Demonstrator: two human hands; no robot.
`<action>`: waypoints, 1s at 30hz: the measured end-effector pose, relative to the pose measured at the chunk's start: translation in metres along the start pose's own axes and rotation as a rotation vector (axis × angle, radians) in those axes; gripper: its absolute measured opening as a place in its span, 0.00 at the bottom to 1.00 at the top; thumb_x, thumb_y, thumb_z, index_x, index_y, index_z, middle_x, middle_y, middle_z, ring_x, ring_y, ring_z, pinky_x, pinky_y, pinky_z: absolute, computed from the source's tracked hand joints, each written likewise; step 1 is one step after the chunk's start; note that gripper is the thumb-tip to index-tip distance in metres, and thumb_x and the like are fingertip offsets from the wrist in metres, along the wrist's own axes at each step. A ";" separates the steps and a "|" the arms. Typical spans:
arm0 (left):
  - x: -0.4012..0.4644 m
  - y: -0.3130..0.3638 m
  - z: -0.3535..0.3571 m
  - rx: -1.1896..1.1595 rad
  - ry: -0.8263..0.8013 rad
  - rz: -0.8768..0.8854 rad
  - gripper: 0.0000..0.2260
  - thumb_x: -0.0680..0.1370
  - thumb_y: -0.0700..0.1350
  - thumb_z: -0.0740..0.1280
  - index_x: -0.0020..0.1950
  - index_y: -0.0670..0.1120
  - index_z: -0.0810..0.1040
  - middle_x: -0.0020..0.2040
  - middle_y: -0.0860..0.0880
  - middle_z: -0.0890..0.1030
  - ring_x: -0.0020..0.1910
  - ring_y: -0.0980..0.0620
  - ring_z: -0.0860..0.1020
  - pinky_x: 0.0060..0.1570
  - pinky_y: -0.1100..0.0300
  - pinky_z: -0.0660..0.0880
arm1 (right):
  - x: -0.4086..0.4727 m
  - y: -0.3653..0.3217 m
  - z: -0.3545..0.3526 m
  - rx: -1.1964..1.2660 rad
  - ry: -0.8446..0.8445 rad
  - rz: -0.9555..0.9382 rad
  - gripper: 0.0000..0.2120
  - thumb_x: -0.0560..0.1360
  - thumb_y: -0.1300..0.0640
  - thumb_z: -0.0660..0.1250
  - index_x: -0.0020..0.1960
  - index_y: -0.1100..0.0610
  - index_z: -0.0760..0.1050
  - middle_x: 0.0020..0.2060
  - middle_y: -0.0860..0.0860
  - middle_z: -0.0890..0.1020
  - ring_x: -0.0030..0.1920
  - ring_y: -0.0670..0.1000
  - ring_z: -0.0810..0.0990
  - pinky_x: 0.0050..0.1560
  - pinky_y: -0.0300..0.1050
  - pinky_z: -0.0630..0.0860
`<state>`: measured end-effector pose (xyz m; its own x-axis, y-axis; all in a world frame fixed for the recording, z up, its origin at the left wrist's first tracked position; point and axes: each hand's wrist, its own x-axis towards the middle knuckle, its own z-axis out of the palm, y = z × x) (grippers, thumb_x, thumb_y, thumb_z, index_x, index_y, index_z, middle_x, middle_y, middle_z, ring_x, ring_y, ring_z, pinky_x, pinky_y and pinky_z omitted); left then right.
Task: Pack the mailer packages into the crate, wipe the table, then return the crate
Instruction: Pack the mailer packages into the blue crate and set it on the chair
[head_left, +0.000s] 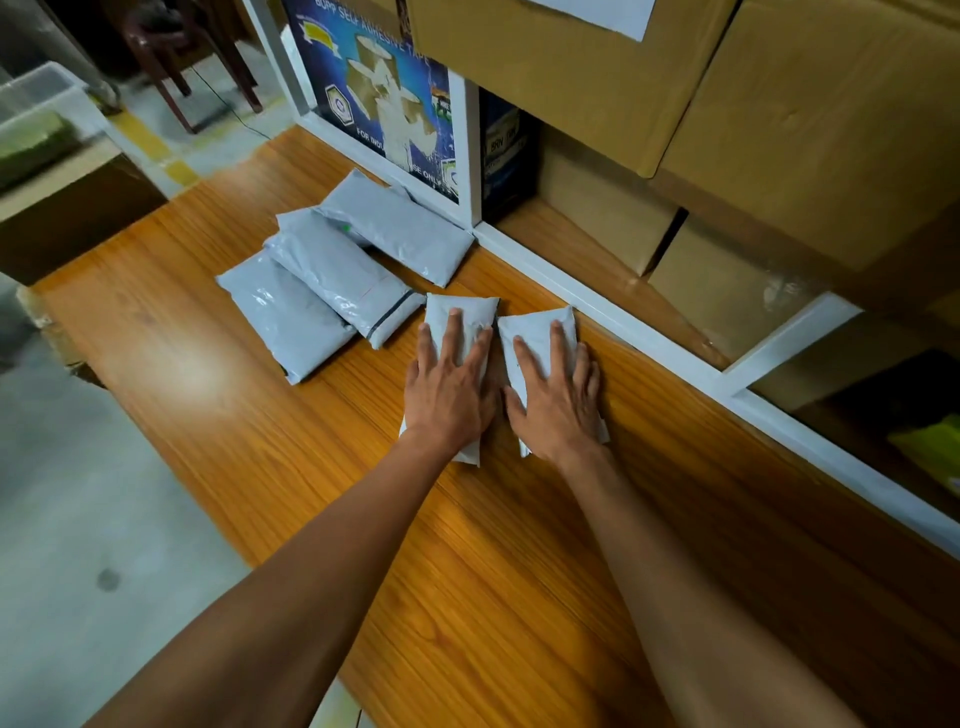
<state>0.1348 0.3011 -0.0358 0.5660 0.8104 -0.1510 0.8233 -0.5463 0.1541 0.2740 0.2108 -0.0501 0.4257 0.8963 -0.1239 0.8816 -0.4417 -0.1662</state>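
So you've got both hands flat on the two small white mailers near the back edge of the tabletop (519, 571), one hand per package. Your left hand (449, 387) is spread across the left white mailer (460, 319), and your right hand (556, 397) lies on the right white mailer (532, 327), fingers straight, palms down, nothing curled round them yet. To me that reads like you're pinning or gathering them before a pickup, since slick poly bags slide around if you just grab an edge.

Both little mailers run lengthwise away from you, long axis pointing toward the white shelf frame (597, 306), side by side with a thin gap between them. The right one sits just beside the frame's bottom rail.

The bigger grey mailers (332, 275) are off to the left, further back, in a loose overlapping pile. Those lie on a diagonal, long axes running from far-left to near-right, and the rearmost one (400, 228) rests up against the frame with the tape box (374, 93) behind it. I count about four but the overlap makes that fuzzy.

No crate anywhere in view, so I'd guess packing hasn't really started. Cardboard boxes (779, 130) fill the shelves on the right.
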 end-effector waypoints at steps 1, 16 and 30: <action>0.000 0.000 0.001 0.005 -0.008 0.003 0.36 0.84 0.67 0.56 0.87 0.59 0.42 0.87 0.49 0.37 0.85 0.33 0.41 0.80 0.36 0.59 | -0.002 0.000 0.001 0.039 0.001 0.001 0.37 0.83 0.35 0.58 0.86 0.40 0.45 0.85 0.55 0.38 0.83 0.69 0.44 0.81 0.69 0.53; -0.218 0.022 0.015 0.017 -0.090 0.129 0.31 0.85 0.55 0.59 0.87 0.56 0.53 0.88 0.48 0.46 0.85 0.32 0.48 0.76 0.34 0.64 | -0.235 -0.012 0.011 0.251 0.094 0.105 0.29 0.81 0.50 0.68 0.80 0.43 0.67 0.84 0.50 0.53 0.78 0.59 0.58 0.65 0.61 0.78; -0.357 0.167 -0.077 -0.136 0.076 0.491 0.27 0.85 0.56 0.59 0.85 0.56 0.61 0.86 0.45 0.57 0.83 0.33 0.59 0.73 0.39 0.71 | -0.442 0.064 -0.119 0.197 0.407 0.404 0.28 0.80 0.52 0.66 0.80 0.48 0.68 0.83 0.51 0.59 0.75 0.61 0.62 0.70 0.59 0.73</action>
<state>0.0665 -0.0630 0.1194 0.8756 0.4813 0.0414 0.4457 -0.8379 0.3152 0.1671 -0.2089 0.1106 0.7971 0.5814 0.1628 0.5959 -0.7142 -0.3671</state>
